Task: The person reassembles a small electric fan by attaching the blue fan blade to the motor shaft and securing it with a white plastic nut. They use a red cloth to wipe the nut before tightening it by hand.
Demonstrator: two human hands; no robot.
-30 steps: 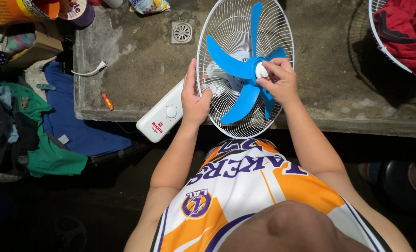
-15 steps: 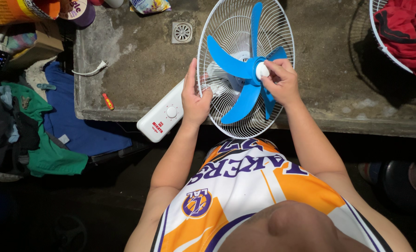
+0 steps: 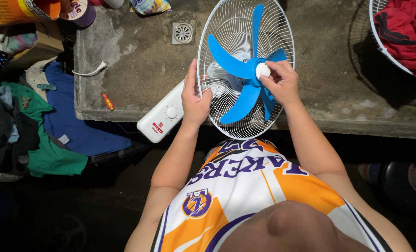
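Both forearms reach up from the body at six o'clock toward a fan lying on a concrete slab (image 3: 138, 56). The left hand (image 3: 194, 98) has its wrist low and its fingers pointing toward twelve o'clock, lying flat and close together against the left edge of the white wire grille (image 3: 231, 28), the thumb hooked over the wires toward three o'clock; it braces the grille more than it clasps it. The right hand (image 3: 280, 84) comes in from five o'clock with the wrist bent, fingers curled in tight, the fingertips (image 3: 267, 77) pinched around the white cap (image 3: 262, 70) at the hub of the blue blade (image 3: 245, 74). The blade sits inside the grille at the centre of the view, its vanes spreading toward twelve, three, six and ten o'clock. The white fan base (image 3: 163, 114) with its round dial juts out at eight o'clock from the grille, just beside the left wrist. A small screwdriver (image 3: 107, 101) lies on the slab at nine o'clock, well apart from the hands, and a round drain grate (image 3: 183, 32) sits at eleven o'clock.
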